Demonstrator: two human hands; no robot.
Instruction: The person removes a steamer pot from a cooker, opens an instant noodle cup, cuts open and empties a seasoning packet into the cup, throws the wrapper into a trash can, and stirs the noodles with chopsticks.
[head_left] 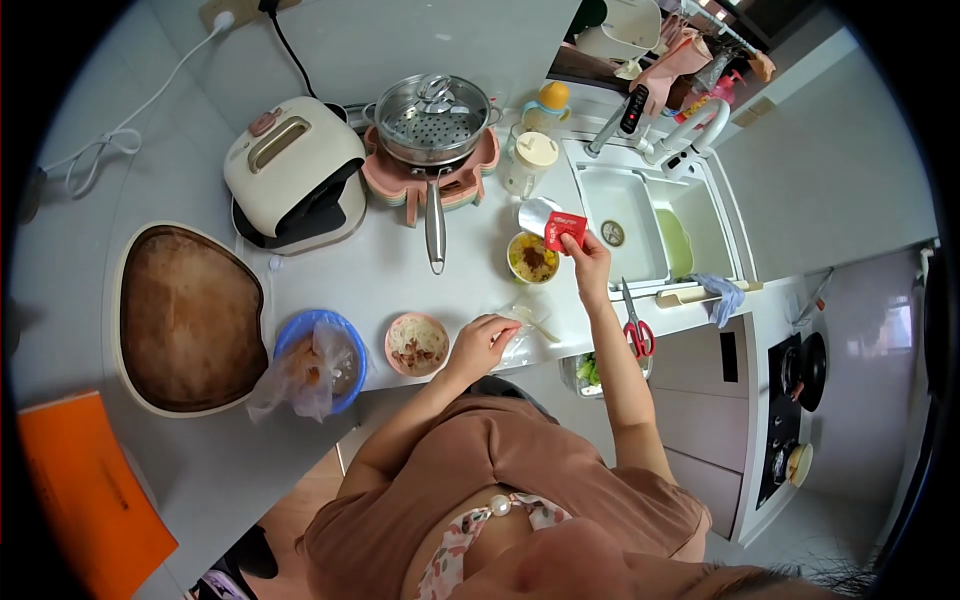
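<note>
Pinching a red sachet (566, 231) between thumb and fingers, the right hand (588, 262) holds it above the edge of a small round tub (511, 262), just right of centre in the upper half of the frame. From where I stand, I cannot tell whether any filling is left in the sachet. The tub is uncovered, with a silvery lid (538, 214) just behind it, and a reddish-brown heap (533, 258) sits on the yellow food inside. So the tub is open and some seasoning seems to be in; the heap looks unmixed, so stirring appears not yet done. The left hand (480, 350) is near the middle of the frame, its fingers bent and fingertips drawn close together beside a clear plastic wrapper (517, 347); whether it grips anything, I cannot tell. Left of that hand is a pink-rimmed bowl (389, 345) of pale food with brown pieces on top, and beyond it a blue basin (358, 352) with a plastic bag (310, 372) in it. Red-handled scissors (639, 337) lie untouched to the right, below the sink (635, 200). In the upper middle, a steamer pan (430, 150) stands with its glass lid on.
</note>
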